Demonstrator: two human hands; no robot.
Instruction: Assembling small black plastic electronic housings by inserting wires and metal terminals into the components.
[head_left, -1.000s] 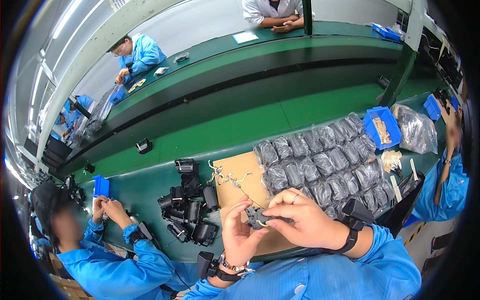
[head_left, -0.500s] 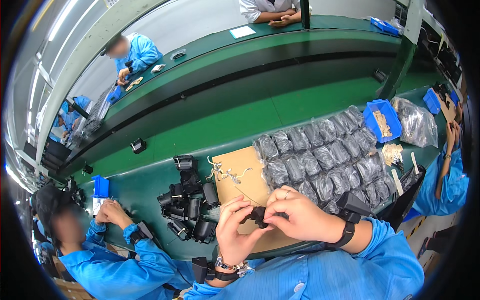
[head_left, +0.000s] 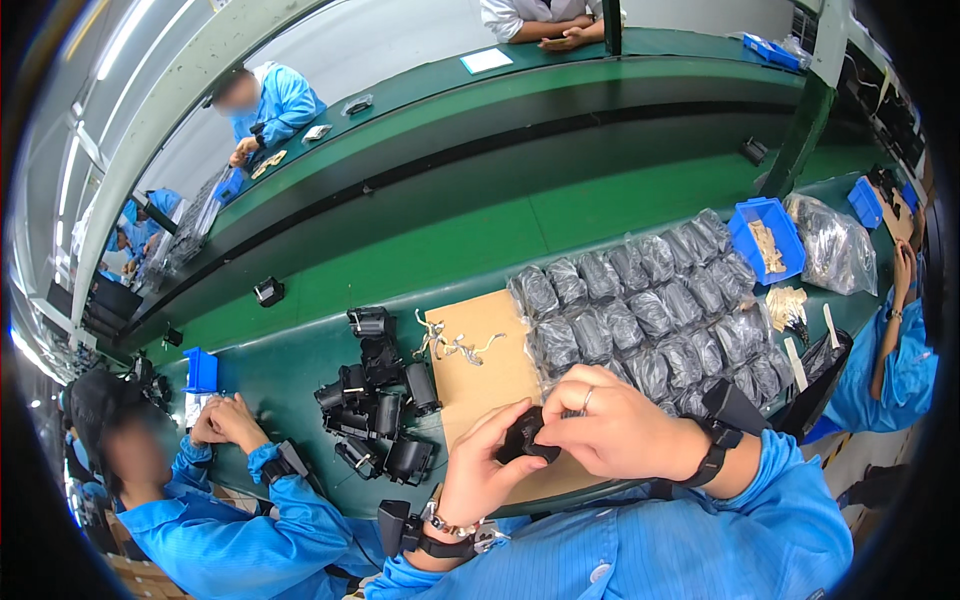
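Observation:
Between my two hands, above the cardboard sheet (head_left: 480,390), is a small black plastic part (head_left: 524,436) with a hollow-looking face. My left hand (head_left: 487,462) holds it, thumb below and fingers behind. The fingertips of my right hand (head_left: 620,428) are pinched against its upper right side; whether they grip a smaller piece there is hidden. Several short white-and-yellow wire pieces (head_left: 462,347) lie on the cardboard beyond my hands. To the left, a heap of black plastic housings (head_left: 385,410) rests on the green table.
Rows of black units in clear plastic bags (head_left: 650,310) cover the table at right. Beyond them stand a blue bin (head_left: 766,240) and a clear plastic bag (head_left: 830,245). A co-worker (head_left: 230,480) sits close on my left. A green conveyor belt (head_left: 480,240) runs behind the table.
My hands have turned the black part, so more of its face shows, and my right hand has shifted slightly inward. Black items on the belt have moved slightly left.

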